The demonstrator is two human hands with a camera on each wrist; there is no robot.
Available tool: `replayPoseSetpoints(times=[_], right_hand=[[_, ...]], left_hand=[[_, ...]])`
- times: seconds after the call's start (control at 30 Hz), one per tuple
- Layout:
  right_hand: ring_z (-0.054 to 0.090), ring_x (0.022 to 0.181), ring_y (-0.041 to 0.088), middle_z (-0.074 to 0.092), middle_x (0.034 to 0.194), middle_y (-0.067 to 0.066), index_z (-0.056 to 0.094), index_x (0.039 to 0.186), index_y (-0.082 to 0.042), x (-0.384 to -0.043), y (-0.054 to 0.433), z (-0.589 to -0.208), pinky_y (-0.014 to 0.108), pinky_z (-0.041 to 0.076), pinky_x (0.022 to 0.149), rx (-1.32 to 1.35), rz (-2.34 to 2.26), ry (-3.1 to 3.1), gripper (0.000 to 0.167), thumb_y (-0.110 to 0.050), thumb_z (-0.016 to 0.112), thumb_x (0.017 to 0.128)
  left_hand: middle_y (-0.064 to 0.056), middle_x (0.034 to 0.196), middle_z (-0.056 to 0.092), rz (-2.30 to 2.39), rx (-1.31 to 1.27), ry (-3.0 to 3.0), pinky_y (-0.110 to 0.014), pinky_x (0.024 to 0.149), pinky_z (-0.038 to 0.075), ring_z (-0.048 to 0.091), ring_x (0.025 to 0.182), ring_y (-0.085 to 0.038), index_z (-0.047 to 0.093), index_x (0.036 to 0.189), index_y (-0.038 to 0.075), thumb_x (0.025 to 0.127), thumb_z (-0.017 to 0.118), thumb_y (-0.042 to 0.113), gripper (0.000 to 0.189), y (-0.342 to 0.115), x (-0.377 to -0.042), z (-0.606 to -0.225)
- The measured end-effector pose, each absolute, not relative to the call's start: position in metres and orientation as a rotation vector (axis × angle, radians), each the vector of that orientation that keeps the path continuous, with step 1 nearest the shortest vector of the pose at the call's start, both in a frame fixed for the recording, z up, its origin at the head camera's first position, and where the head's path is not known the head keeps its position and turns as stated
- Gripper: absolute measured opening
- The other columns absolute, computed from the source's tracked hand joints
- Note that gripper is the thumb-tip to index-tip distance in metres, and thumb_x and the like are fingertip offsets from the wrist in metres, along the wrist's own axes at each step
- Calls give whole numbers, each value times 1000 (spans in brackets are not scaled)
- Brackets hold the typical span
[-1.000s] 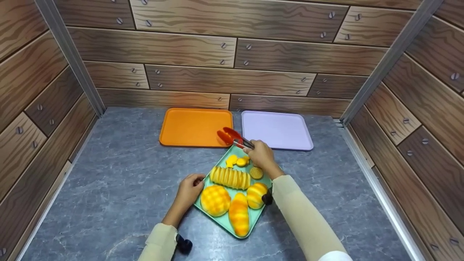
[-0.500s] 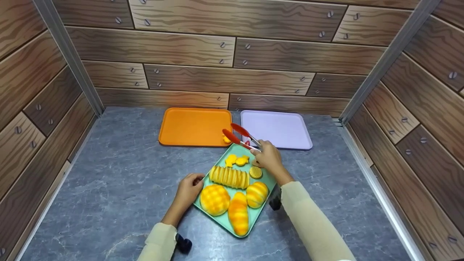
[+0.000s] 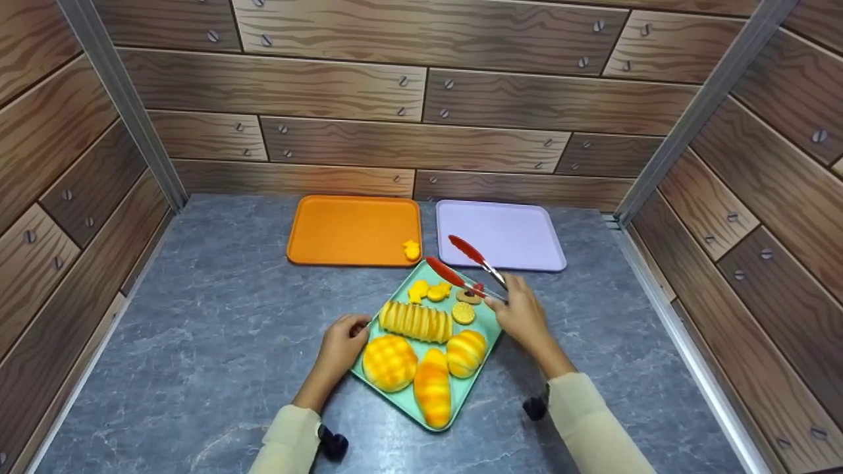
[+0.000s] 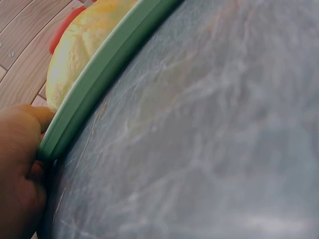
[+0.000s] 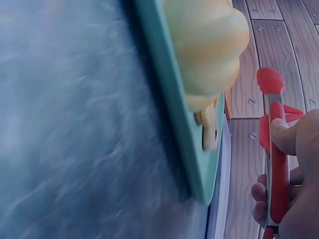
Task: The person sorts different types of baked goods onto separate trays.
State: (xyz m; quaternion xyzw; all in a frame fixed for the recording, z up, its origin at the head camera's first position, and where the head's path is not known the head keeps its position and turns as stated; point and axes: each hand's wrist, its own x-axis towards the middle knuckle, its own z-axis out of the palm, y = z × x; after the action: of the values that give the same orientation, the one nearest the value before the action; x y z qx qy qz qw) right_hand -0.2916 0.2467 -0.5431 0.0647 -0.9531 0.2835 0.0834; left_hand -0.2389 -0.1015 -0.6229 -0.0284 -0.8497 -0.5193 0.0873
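My left hand grips the left rim of a green tray; in the left wrist view its fingers pinch the edge. In my right hand are red-tipped tongs, spread apart above the tray's far right corner with nothing between the tips. On the tray lie a checkered bun, a long bread roll, a striped round roll, a ridged loaf, a round biscuit, a brown ring-like cookie partly behind the tongs, and small yellow pieces.
An orange tray lies behind to the left, with a small yellow piece in its near right corner. Beside it is a pale purple tray. Wood-patterned walls enclose the grey marbled table at the back and sides.
The tongs have opened and let go of the small yellow piece on the orange tray. My right hand has drawn them right and back toward me. The left hand stays put.
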Motion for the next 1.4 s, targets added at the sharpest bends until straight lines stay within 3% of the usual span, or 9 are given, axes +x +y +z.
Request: replayPoseSetpoints(times=[0.2,0.43,0.67,1.4], right_hand=[[58,111,41,56,127,20,53,136,-1,-267,268,-549,59,46,88,173,800,-2770,55,-24,74,91],[58,112,39,59,123,17,56,133,-2,-240,292,-558,60,47,83,128,682,-2765,52,-24,75,89],[60,99,36,62,108,14,62,124,-5,-222,308,-566,57,48,75,110,594,-2765,45,-22,78,86],[62,100,39,65,110,16,63,119,-3,-219,314,-566,59,49,74,156,470,-2792,42,-22,79,84]], left_hand=[[-4,95,68,-1557,-75,-2538,-31,77,50,59,84,-14,75,110,7,97,65,12,17,-101,-238,-623],[-4,95,68,-1561,-86,-2533,-29,76,49,58,83,-14,75,109,7,96,66,10,17,-102,-238,-623],[-4,95,68,-1555,-95,-2516,-29,76,49,58,84,-14,75,107,6,95,66,8,15,-104,-238,-623],[-4,93,67,-1542,-77,-2530,-29,75,49,58,83,-14,75,108,7,95,67,10,15,-101,-239,-623]])
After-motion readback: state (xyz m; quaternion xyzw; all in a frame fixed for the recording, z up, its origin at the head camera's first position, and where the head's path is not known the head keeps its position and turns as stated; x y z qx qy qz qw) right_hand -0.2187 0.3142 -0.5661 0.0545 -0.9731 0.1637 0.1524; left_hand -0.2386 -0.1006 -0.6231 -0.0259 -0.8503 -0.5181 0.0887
